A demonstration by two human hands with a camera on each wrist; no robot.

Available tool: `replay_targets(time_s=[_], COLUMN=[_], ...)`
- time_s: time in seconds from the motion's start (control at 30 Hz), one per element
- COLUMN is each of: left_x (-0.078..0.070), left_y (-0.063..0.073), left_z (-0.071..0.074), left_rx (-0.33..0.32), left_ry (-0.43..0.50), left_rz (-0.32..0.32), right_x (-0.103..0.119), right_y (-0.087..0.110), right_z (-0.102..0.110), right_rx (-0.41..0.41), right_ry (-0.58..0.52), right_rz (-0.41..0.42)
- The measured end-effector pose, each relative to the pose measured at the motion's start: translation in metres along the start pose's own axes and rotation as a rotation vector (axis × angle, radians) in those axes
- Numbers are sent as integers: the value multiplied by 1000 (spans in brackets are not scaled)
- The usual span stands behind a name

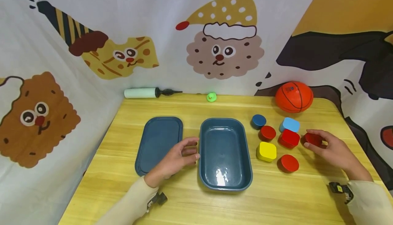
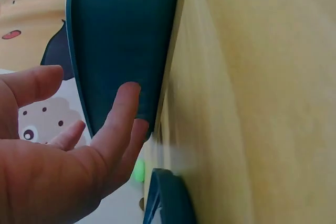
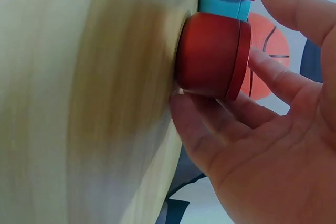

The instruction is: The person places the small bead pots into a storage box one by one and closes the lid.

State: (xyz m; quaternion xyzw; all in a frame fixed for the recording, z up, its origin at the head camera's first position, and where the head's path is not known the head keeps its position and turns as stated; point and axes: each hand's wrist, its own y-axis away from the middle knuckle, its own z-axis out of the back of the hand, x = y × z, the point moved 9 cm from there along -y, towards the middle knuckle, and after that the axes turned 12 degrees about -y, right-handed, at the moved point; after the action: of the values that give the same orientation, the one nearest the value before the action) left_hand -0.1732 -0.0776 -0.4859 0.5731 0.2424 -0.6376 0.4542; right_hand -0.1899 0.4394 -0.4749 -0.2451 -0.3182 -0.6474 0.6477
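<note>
A deep blue-grey rectangular container [image 1: 225, 156] stands in the middle of a wooden table. At its left wall is my left hand [image 1: 181, 155], fingers spread; contact with the wall is hard to judge. At the right, my right hand [image 1: 333, 150] spans a round red lidded tub [image 3: 212, 56]. Its fingers lie along the tub's side, while the thumb stands off from it in the right wrist view. Left of this tub are a red square-cornered tub [image 1: 289, 138], a light-blue one [image 1: 289, 125], a yellow one [image 1: 266, 151], a dark-blue round one [image 1: 258, 121] and two red round ones [image 1: 267, 134].
A blue-grey lid [image 1: 159, 143] lies flat left of the container, partly behind my left hand. Along the back edge are a pale green hand pump [image 1: 141, 93], a small green duck [image 1: 211, 97] and an orange basketball [image 1: 294, 97]. A printed cloth [image 1: 172, 20] hangs behind the table.
</note>
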Motion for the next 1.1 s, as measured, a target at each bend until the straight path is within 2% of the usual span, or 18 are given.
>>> replay_targets(time_s=[0.3, 0.47, 0.63, 0.77, 0.93, 1.1], left_x=[-2, -2, -2, -4, -7, -8], left_y=[-2, -3, -3, -5, -7, -8], left_z=[-7, -11, -11, -11, -13, -14], left_rx=[49, 89, 111, 113, 113, 117], left_ry=[36, 77, 145, 146, 141, 148], left_rz=[-48, -51, -29, -22, -22, -28], right_x=[-10, -8, 5, 16, 32, 57], right_y=[2, 1, 3, 5, 5, 11], right_z=[4, 11, 20, 24, 25, 23], right_rx=[2, -32, -105, -164, -192, -208], right_ry=[29, 43, -2, -23, 6, -20], right_rz=[-14, -6, 43, 66, 82, 157])
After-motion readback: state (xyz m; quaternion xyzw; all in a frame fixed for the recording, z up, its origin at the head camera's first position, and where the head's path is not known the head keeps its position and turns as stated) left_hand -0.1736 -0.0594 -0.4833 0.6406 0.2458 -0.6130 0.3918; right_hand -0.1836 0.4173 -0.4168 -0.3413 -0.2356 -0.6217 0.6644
